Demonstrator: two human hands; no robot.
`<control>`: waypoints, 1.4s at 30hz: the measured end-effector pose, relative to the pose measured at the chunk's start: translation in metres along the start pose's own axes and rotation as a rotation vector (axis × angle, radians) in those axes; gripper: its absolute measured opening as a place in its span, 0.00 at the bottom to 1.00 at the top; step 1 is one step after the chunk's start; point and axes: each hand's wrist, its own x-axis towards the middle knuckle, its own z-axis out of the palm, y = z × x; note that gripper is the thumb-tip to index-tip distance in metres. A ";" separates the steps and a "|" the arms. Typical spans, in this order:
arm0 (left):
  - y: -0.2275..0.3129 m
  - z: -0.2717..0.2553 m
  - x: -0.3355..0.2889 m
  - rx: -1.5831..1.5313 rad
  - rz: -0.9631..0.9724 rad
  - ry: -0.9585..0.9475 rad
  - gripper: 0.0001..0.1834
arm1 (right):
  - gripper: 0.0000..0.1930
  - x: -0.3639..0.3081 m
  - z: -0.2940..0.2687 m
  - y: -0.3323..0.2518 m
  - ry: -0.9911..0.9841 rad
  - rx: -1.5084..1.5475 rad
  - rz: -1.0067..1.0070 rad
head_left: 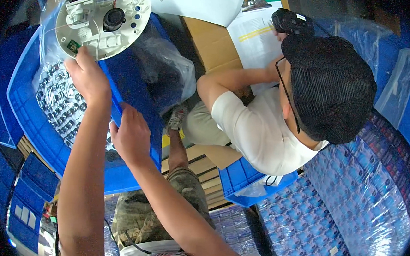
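Note:
My left hand (89, 76) pinches the lower edge of a round white plastic housing (89, 34), its open inner side turned up. Inside the housing are a black round speaker (114, 20), thin wires and a small green circuit board (73, 46) near my fingers. The housing is held above a blue bin (21, 106). In the bin lie many small black-and-white parts (64, 105), some in clear plastic. My right hand (132, 134) is closed over the bin's right rim, thumb on the inner side; part of its grip is hidden.
At right a person in a black cap (331, 87) leans over a clipboard (253, 33) on cardboard, holding a black device (292, 23). A small blue bin (253, 182) stands beside that person. Plastic-wrapped stacks of blue printed packages (298, 227) fill the lower right. A wooden slatted pallet (202, 159) shows between.

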 end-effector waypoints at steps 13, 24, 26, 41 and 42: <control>0.005 -0.004 0.001 0.009 -0.045 -0.032 0.24 | 0.22 -0.001 0.007 0.001 0.036 -0.015 -0.008; 0.003 -0.002 0.001 -0.037 -0.063 -0.054 0.24 | 0.22 -0.001 0.007 0.002 0.047 -0.032 -0.026; 0.005 -0.003 0.000 -0.031 -0.075 -0.055 0.24 | 0.22 -0.002 0.008 0.003 0.032 -0.048 -0.017; 0.015 -0.003 -0.003 0.019 -0.086 -0.045 0.24 | 0.22 0.000 0.006 0.000 0.012 -0.082 0.023; 0.014 -0.003 -0.003 0.018 -0.086 -0.047 0.24 | 0.22 0.000 0.007 0.001 0.014 -0.084 0.024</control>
